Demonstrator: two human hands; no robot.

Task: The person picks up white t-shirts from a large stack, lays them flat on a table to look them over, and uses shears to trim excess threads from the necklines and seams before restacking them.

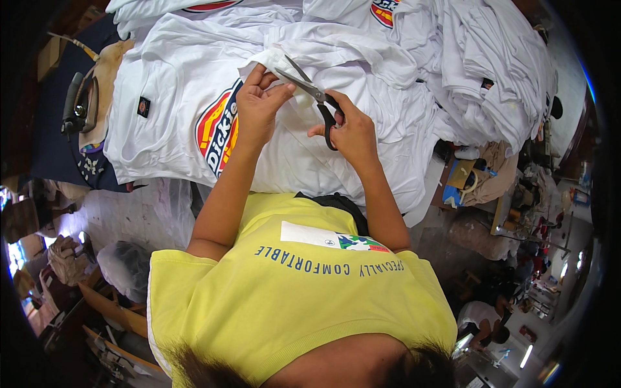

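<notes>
My right hand [352, 132] grips a pair of scissors [317, 94] by the black handles, with thumb and fingers in the loops. Their blades stand apart and point up and left, by a raised edge of white T-shirt fabric [268, 59]. Thumb and fingers of my left hand [257, 107] pinch that fabric just beside the blades. Whether the blades touch a thread or the cloth, I cannot tell. Beneath my left hand lies a white T-shirt [165, 71] spread out, with a large red, yellow and navy print [218, 129] and a small black neck label [143, 107].
At the far left an iron [81, 107] stands on a dark-covered table [48, 152]. A tall heap of white T-shirts [495, 77] rises at the right. Beyond it are a cluttered side table [469, 178] and another person [482, 317]. A wrapped bundle [123, 268] is at the lower left.
</notes>
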